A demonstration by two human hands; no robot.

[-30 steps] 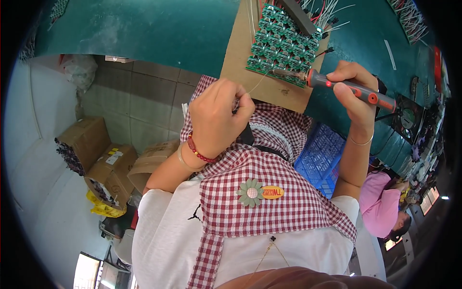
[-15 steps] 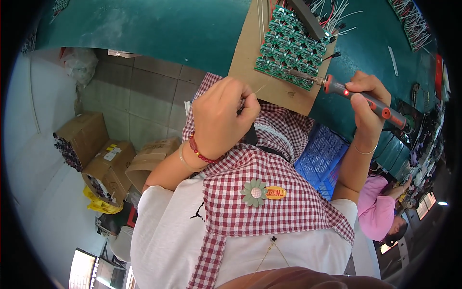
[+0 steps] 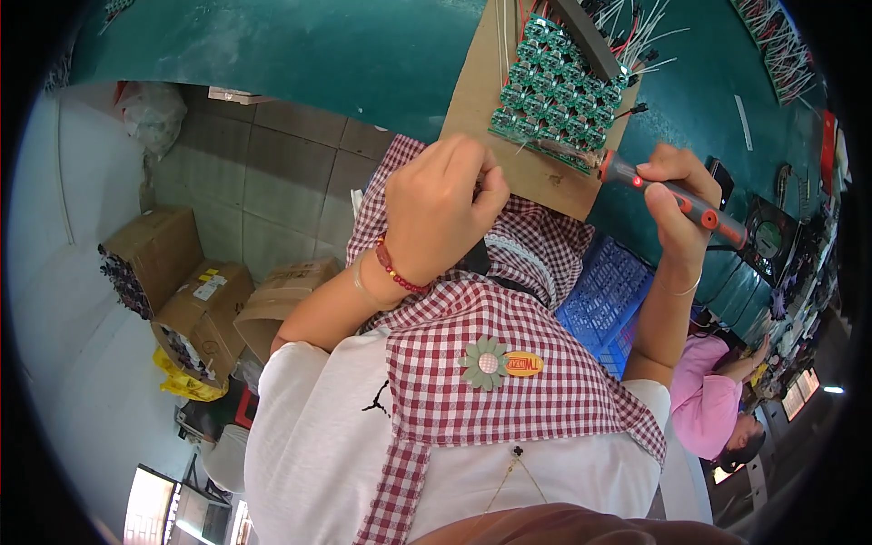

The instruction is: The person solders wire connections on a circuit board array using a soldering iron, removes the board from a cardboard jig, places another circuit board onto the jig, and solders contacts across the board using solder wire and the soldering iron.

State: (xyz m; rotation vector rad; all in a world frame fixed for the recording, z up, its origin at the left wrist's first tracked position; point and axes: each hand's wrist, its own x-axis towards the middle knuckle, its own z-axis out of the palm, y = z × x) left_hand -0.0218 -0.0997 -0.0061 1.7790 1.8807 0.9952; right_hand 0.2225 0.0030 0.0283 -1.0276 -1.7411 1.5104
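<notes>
A soldering iron (image 3: 677, 195) is gripped by the right hand (image 3: 677, 186), its tip on the green circuit-board panel (image 3: 554, 91); the left hand (image 3: 440, 209), clenched, hovers nearby. Soldering progress cannot be judged.

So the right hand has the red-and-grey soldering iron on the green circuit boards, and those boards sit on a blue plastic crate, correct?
Not quite. In the head view the green circuit boards sit on a brown cardboard sheet; the blue plastic crate is lower down. The right hand does hold the red-and-grey soldering iron.
</notes>
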